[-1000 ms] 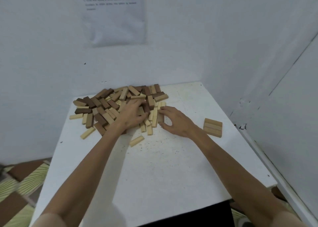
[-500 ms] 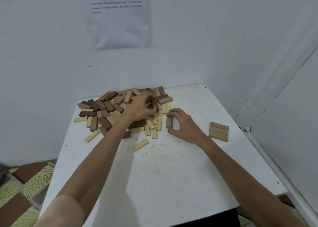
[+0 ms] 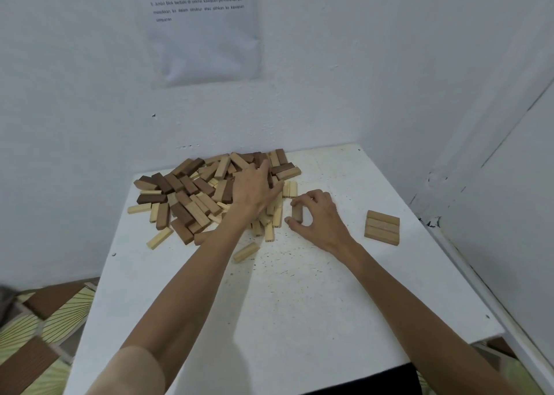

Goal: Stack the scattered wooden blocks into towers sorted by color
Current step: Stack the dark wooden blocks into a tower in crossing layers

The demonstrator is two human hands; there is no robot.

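Where tan block (image 3: 297, 213) sits at right edge of mixed brown-tan pile (image 3: 186, 190), frame centre, right hand (image 3: 320, 217) pinches it, fingers curled round. Left hand (image 3: 254, 190) flat on pile, fingers straight. Three-block tan row (image 3: 382, 227) on white tabletop (image 3: 299, 304), right of centre, well apart.

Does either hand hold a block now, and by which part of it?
The right hand pinches one tan block by its two short ends, between forefinger and thumb. The left hand rests flat on the pile, gripping nothing.
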